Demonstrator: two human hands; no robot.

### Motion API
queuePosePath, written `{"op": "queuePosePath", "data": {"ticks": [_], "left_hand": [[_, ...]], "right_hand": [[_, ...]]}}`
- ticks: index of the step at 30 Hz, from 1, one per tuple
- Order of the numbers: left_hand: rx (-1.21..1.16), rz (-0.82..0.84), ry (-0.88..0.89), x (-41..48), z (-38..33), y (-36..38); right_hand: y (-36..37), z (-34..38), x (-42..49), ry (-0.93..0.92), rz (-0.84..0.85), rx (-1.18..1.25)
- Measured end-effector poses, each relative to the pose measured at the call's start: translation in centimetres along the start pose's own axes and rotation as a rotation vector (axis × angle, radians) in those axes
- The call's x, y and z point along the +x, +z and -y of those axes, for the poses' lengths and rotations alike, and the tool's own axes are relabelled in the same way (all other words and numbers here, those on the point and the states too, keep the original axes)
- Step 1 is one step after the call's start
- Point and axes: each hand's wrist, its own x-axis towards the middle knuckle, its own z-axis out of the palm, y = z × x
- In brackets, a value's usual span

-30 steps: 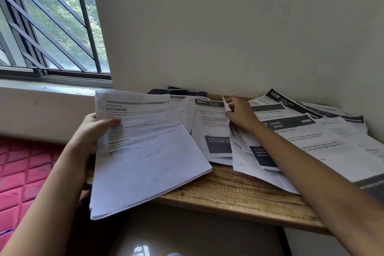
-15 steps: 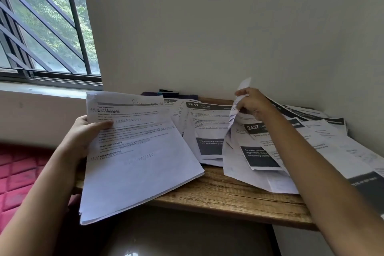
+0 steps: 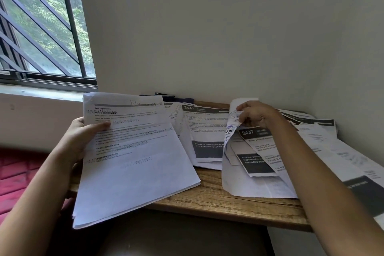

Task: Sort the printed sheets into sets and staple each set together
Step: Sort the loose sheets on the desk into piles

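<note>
Surface (image 3: pixel 218 203) of grained wood fills the corner below the wall. Loose printed sheets (image 3: pixel 324 151) cover its far and right parts in untidy overlap, and the rightmost run out of frame. At near left a stack (image 3: pixel 135 168) juts past the near edge, gripped at its left side by the left hand (image 3: pixel 79 139). The thumb is pressed flat on the top page and the other fingers are hidden beneath.

In the middle lies a sheet headed 2641 (image 3: pixel 205 129). Just right of it, a sheet headed 2437 (image 3: pixel 257 147) is partly covered by the forearm. The right hand (image 3: pixel 257 115) pinches the far edge of a curled sheet (image 3: pixel 230 131) between thumb and fingertips, holding it raised off the pile.

Single sheets look light and limp and likely slide on one another, so a corner or edge pinch suits them. The stack is probably stiffer but could fan out unless clamped at one side.

Body text is too blurred to read. A dark object (image 3: pixel 166 96) at the far edge is half buried, and it cannot be told whether it is a stapler.
</note>
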Motion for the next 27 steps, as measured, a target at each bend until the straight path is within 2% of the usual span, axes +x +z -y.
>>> {"op": "queuePosePath", "data": {"ticks": [3, 6, 10, 18, 23, 27], "left_hand": [[-0.013, 0.009, 0.006, -0.1, 0.0, -0.1], [-0.016, 0.012, 0.002, -0.1, 0.1, -0.1], [-0.007, 0.002, 0.010, 0.0, 0.2, -0.2], [-0.051, -0.018, 0.005, -0.4, -0.1, -0.1], [-0.088, -0.035, 0.004, -1.0, -0.5, -0.5], [-0.041, -0.058, 0.020, -1.2, -0.4, -1.1]], "right_hand": [[2.5, -0.2, 0.4, -0.181, -0.024, -0.105], [5.3, -0.7, 0.5, -0.338, -0.055, -0.353], [7.8, -1.1, 0.1, -0.475, -0.001, -0.625], [8.6, -0.5, -0.6, -0.554, 0.004, -0.627], [9.8, -0.3, -1.6, -0.603, 0.143, -0.699], [11.8, 0.1, -3.1, -0.695, 0.381, -0.840]]}}
